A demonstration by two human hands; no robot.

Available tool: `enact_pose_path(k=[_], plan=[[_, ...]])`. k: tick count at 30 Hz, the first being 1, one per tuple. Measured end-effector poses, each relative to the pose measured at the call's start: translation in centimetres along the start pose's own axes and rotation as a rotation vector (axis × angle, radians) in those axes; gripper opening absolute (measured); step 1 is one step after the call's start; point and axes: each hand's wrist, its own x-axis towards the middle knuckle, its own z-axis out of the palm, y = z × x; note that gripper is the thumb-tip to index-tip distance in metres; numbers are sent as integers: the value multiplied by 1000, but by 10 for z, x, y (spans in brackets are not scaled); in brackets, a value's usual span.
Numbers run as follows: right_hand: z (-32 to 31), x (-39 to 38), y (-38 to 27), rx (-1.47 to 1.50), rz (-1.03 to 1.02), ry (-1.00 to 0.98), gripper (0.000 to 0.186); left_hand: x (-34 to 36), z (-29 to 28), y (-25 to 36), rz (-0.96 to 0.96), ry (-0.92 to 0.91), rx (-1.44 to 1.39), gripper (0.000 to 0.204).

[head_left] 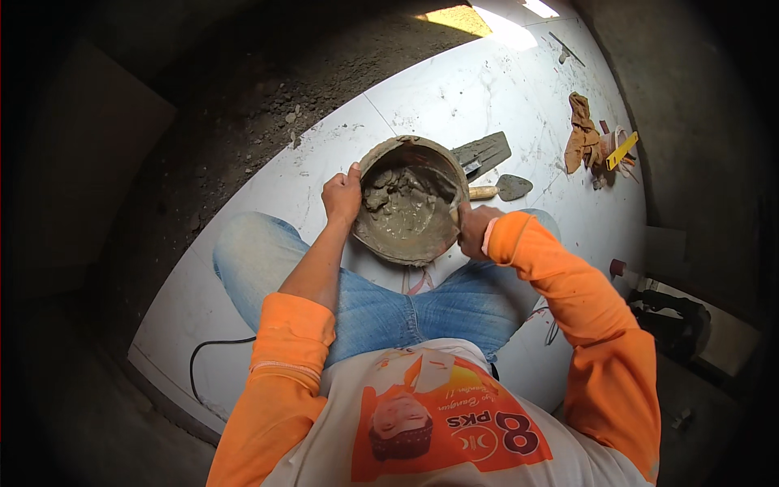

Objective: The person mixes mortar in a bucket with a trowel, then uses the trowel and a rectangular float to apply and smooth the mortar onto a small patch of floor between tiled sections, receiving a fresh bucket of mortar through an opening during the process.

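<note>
Between my knees stands a round mortar bucket (pixel 376 235), its inside smeared with wet grey mortar (pixel 403 207) that is lumpier on the left. My left hand (pixel 342 195) grips the bucket's left rim, thumb up along the edge. At the right rim, my right hand (pixel 475 230) is closed against the bucket, with a small tan piece showing just inside that I cannot make out. Just right of the bucket lies a pointed trowel (pixel 514 187) with a wooden handle. Behind it is a flat grey float (pixel 484 152), partly hidden by the bucket.
I sit on white marbled tiles (pixel 438 97). Rough dark soil (pixel 268 122) borders them at the far left. To the right lie a brown cloth (pixel 581 134), a yellow level-like bar (pixel 622 151) and a small container. A black cable (pixel 203 347) curves beside my left leg.
</note>
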Motion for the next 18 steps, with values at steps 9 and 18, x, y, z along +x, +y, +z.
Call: enact_pose_path(k=[9,18], plan=[[-9,70,21,-465,70,-383,21,-8,3,8,-59,30,9,56],[39,84,45,50,-14,-456,44,-20,10,2,-70,54,17,59]])
